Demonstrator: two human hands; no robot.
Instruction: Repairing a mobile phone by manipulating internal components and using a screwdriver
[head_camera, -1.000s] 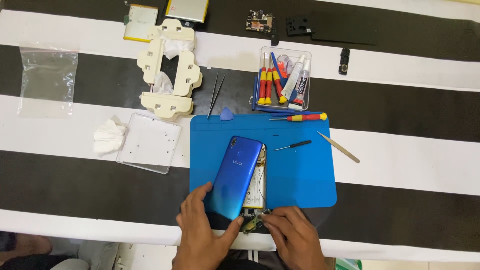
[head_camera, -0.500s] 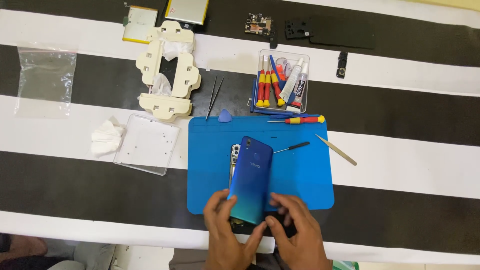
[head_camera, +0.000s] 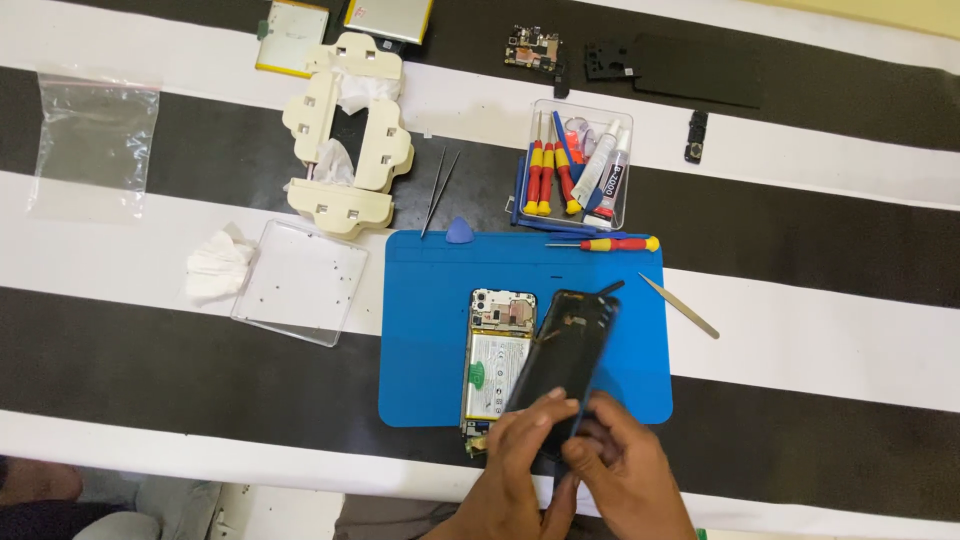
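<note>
Two hands at the near edge of the table: left hand (head_camera: 515, 455) and right hand (head_camera: 620, 475), both clamped on the lower end of one back cover (head_camera: 565, 350), fingers pinching its edges. Tilted up and leaning to the right, dark inner face toward the camera, top corner above the blue mat (head_camera: 430, 320). Half a second ago blue glossy side up and lying over the phone; now turned over and swung aside. Hence cover fully free of the body, no longer hinged along one edge.

One opened phone (head_camera: 497, 360) flat on the mat just left of the cover, camera block at the far end, white-labelled battery bare below, near end hidden under the left hand.

Counted around it:
- one red-and-yellow screwdriver (head_camera: 610, 243) on the mat's far edge
- one blue pick (head_camera: 459, 233) touching the mat's far edge
- one pair of black tweezers (head_camera: 438, 190) beyond the pick
- one metal pry tool (head_camera: 680, 306) right of the mat
- one clear tool tray (head_camera: 578, 165), holding probably three red-and-yellow drivers, too crowded for certainty
- one clear lid (head_camera: 300, 282) left of the mat, one crumpled tissue (head_camera: 218, 265) beside it
- one cream clamp frame (head_camera: 347, 135), one plastic bag (head_camera: 92, 140)
- two flat batteries (head_camera: 292, 22) at the far edge, one small circuit board (head_camera: 532, 47), one black plate (head_camera: 690, 68).
</note>
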